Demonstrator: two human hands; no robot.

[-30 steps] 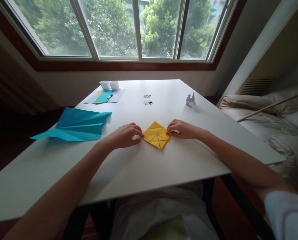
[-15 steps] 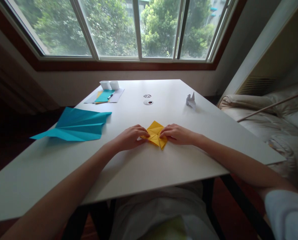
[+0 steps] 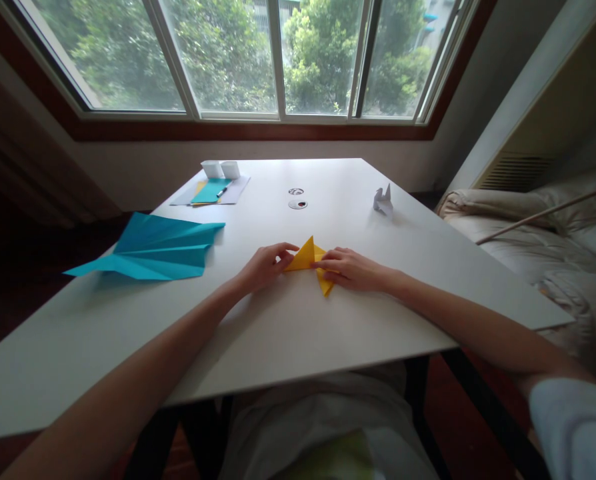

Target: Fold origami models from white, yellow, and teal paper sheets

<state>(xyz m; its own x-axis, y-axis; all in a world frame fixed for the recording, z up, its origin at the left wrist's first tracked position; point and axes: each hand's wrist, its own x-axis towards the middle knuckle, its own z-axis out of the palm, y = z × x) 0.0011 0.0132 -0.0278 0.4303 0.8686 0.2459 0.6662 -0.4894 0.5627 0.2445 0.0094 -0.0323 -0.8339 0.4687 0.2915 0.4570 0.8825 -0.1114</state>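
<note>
A piece of folded yellow paper (image 3: pixel 305 257) lies on the white table in front of me, with a pointed flap folded over on its left half and another point sticking out toward me. My left hand (image 3: pixel 268 264) pinches the paper's left corner between curled fingers and thumb. From the other side, my right hand (image 3: pixel 355 269) grips the right half, its fingertips pressing near the middle and covering part of the folds.
A large creased blue sheet (image 3: pixel 163 247) lies left on the white table (image 3: pixel 298 340). Behind it are coloured papers (image 3: pixel 211 191), a pen (image 3: pixel 223 191) and two white containers (image 3: pixel 221 169). A white folded-paper figure (image 3: pixel 383 201) stands at right; two round discs (image 3: pixel 298 204) lie at centre.
The yellow paper's left part has been folded over into a raised triangular flap. My left fingers have shifted with that corner, while the right hand has stayed almost in place.
</note>
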